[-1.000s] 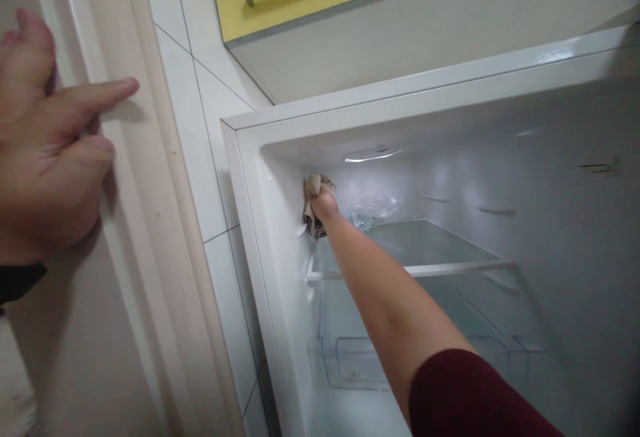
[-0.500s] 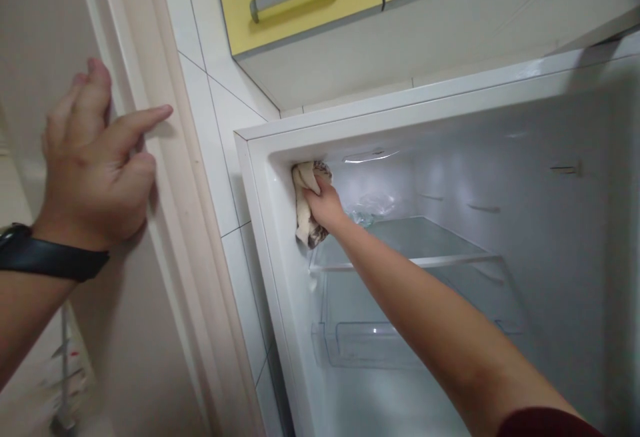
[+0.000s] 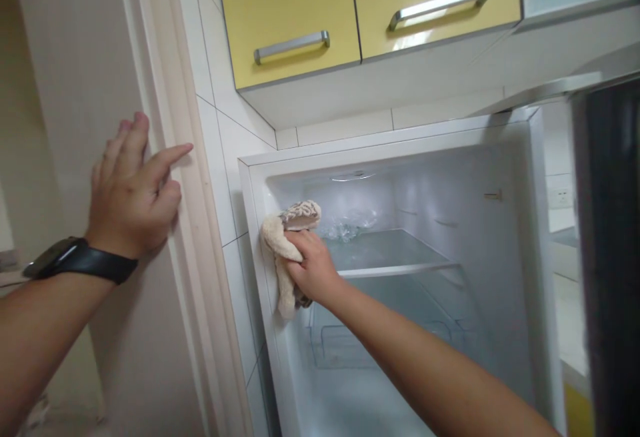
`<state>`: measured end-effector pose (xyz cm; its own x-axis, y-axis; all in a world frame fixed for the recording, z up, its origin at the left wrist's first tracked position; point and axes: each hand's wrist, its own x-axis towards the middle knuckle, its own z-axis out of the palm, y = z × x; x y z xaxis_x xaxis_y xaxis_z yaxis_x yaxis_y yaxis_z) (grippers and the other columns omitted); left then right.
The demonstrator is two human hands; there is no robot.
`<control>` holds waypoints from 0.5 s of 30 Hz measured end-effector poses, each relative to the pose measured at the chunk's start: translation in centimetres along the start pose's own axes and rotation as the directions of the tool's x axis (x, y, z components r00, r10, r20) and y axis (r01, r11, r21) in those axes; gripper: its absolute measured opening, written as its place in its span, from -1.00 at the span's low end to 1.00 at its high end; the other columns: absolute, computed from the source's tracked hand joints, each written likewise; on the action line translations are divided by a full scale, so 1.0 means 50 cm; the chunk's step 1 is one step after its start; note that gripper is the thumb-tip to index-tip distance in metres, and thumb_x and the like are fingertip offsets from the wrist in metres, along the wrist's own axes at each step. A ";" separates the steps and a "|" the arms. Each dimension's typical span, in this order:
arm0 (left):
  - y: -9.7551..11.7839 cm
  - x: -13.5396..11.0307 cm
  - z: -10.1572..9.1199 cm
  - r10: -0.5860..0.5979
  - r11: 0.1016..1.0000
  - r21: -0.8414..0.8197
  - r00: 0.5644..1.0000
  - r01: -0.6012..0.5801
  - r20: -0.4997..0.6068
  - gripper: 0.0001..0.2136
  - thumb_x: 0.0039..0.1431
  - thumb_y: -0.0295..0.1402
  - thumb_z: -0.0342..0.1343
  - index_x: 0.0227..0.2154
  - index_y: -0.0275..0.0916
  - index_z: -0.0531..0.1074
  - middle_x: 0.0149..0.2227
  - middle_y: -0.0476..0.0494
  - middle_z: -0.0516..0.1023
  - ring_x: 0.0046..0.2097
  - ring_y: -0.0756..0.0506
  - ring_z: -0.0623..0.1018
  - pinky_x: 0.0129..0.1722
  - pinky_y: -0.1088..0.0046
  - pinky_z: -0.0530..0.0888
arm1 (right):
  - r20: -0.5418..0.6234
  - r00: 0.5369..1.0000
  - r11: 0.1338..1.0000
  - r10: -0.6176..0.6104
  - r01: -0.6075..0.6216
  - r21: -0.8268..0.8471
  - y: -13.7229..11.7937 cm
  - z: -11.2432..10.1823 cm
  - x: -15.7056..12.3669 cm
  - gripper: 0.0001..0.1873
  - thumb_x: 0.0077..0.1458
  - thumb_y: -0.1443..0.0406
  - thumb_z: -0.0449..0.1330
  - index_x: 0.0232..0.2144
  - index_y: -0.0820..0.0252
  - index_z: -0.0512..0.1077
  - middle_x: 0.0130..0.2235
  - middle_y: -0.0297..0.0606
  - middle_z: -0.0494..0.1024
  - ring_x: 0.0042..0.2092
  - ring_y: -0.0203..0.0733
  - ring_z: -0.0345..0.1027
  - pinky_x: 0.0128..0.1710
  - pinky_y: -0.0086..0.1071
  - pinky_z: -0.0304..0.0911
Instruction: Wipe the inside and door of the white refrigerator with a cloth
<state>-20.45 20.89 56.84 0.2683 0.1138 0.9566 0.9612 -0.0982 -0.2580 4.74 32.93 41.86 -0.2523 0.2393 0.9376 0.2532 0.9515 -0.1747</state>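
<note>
My right hand point(image 3: 314, 265) grips a bunched cream cloth point(image 3: 283, 240) with a dark pattern on part of it. The cloth lies against the inner left wall of an open white fridge point(image 3: 395, 157), near its front edge. To the left, my left hand point(image 3: 135, 190) rests on the pale door frame point(image 3: 183, 224), its fingers spread and holding nothing. A black watch point(image 3: 95, 260) is on that wrist. Behind my right hand, crumpled clear plastic point(image 3: 350, 224) sits on the upper glass shelf point(image 3: 385, 254).
Yellow cabinets point(image 3: 295, 4) with metal handles hang above the fridge. On the right stands the dark edge of the opened fridge door point(image 3: 607, 257). Lower inside is a clear plastic bin point(image 3: 345, 350). White tiles point(image 3: 225, 177) line the wall between door frame and fridge.
My right hand has brought the cloth from deeper inside toward the fridge's front left edge. The view has shifted, showing more cabinets and the fridge door. My left hand stays on the frame.
</note>
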 end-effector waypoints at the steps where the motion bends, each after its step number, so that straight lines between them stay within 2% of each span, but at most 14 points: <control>1: 0.001 0.000 -0.001 -0.005 1.000 -0.002 1.000 0.005 -0.001 -0.52 0.35 -0.23 -0.07 0.30 0.00 0.31 0.53 0.00 -0.17 0.51 -0.35 -0.06 0.45 -0.15 0.01 | 0.041 0.999 0.999 -0.022 0.024 -0.049 -0.001 -0.005 -0.010 -0.59 0.12 0.39 0.17 0.02 0.07 0.51 -0.09 -0.20 0.56 -0.03 -0.04 0.37 0.02 -0.19 0.28; 4: 0.007 -0.001 -0.004 -0.024 1.000 -0.016 1.000 0.024 0.006 -0.53 0.36 -0.21 -0.08 0.31 0.01 0.30 0.53 0.00 -0.17 0.51 -0.34 -0.07 0.45 -0.14 -0.01 | 0.186 0.979 0.970 -0.085 0.124 -0.210 -0.007 -0.032 -0.028 -0.56 0.17 0.34 0.19 0.11 0.03 0.48 0.00 -0.16 0.53 0.01 -0.01 0.34 0.01 -0.18 0.30; 8: 0.015 -0.002 -0.003 -0.025 0.999 -0.038 1.000 0.025 0.006 -0.52 0.37 -0.20 -0.09 0.31 0.02 0.29 0.53 0.01 -0.16 0.51 -0.34 -0.07 0.45 -0.12 -0.03 | 0.395 0.904 0.853 -0.165 0.332 -0.403 -0.002 -0.097 -0.011 -0.53 0.28 0.30 0.12 0.21 -0.08 0.41 0.12 -0.13 0.50 0.09 0.05 0.31 0.03 -0.15 0.30; 10: 0.015 -0.003 -0.003 -0.022 0.998 -0.051 1.000 0.022 -0.003 -0.51 0.36 -0.19 -0.08 0.32 0.05 0.29 0.53 0.03 -0.16 0.51 -0.33 -0.07 0.45 -0.12 -0.03 | 0.418 0.901 0.816 -0.114 0.325 -0.478 0.019 -0.137 0.008 -0.52 0.32 0.29 0.08 0.24 -0.13 0.39 0.13 -0.12 0.51 0.11 0.07 0.31 0.05 -0.13 0.28; 11: 0.016 -0.003 -0.003 -0.024 0.998 -0.056 1.000 0.024 -0.004 -0.51 0.35 -0.19 -0.07 0.32 0.06 0.28 0.53 0.04 -0.16 0.51 -0.33 -0.08 0.45 -0.11 -0.04 | 0.371 0.928 0.820 -0.031 0.236 -0.521 0.035 -0.158 0.019 -0.52 0.30 0.29 0.10 0.23 -0.15 0.40 0.12 -0.13 0.52 0.11 0.08 0.32 0.06 -0.13 0.27; 12: 0.016 -0.003 -0.003 -0.028 0.998 -0.062 1.000 0.027 -0.003 -0.51 0.34 -0.19 -0.07 0.32 0.07 0.28 0.53 0.05 -0.16 0.51 -0.33 -0.08 0.45 -0.11 -0.04 | 0.282 0.956 0.822 0.084 0.093 -0.561 0.055 -0.180 0.029 -0.53 0.26 0.28 0.15 0.19 -0.15 0.43 0.10 -0.15 0.54 0.11 0.07 0.34 0.07 -0.15 0.27; 13: 0.017 -0.003 -0.004 -0.033 0.997 -0.069 0.999 0.033 -0.003 -0.51 0.34 -0.19 -0.06 0.32 0.08 0.28 0.53 0.06 -0.16 0.51 -0.33 -0.08 0.45 -0.11 -0.05 | 0.165 0.964 0.807 0.210 -0.076 -0.585 0.078 -0.202 0.039 -0.54 0.22 0.28 0.19 0.16 -0.12 0.46 0.08 -0.16 0.56 0.10 0.06 0.36 0.07 -0.17 0.28; 14: 0.018 -0.003 -0.006 -0.040 0.996 -0.074 0.999 0.040 0.000 -0.51 0.34 -0.18 -0.06 0.32 0.08 0.28 0.53 0.06 -0.16 0.51 -0.34 -0.08 0.45 -0.11 -0.05 | 0.028 0.939 0.770 0.342 -0.263 -0.581 0.103 -0.226 0.048 -0.56 0.19 0.28 0.21 0.12 -0.08 0.48 0.06 -0.17 0.58 0.09 0.04 0.39 0.07 -0.20 0.28; 15: 0.020 -0.003 -0.007 -0.049 0.996 -0.077 0.999 0.049 0.000 -0.50 0.34 -0.18 -0.06 0.32 0.08 0.28 0.53 0.06 -0.16 0.51 -0.34 -0.08 0.45 -0.12 -0.05 | -0.085 0.899 0.719 0.429 -0.397 -0.570 0.128 -0.251 0.057 -0.58 0.20 0.27 0.19 0.11 0.00 0.49 0.03 -0.13 0.60 0.05 0.04 0.44 0.04 -0.22 0.31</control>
<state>-19.57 20.44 56.49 0.2212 0.1187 0.9680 0.9652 -0.1685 -0.1999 17.37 37.28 47.18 -0.0389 0.6073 0.7935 0.8149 0.4788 -0.3266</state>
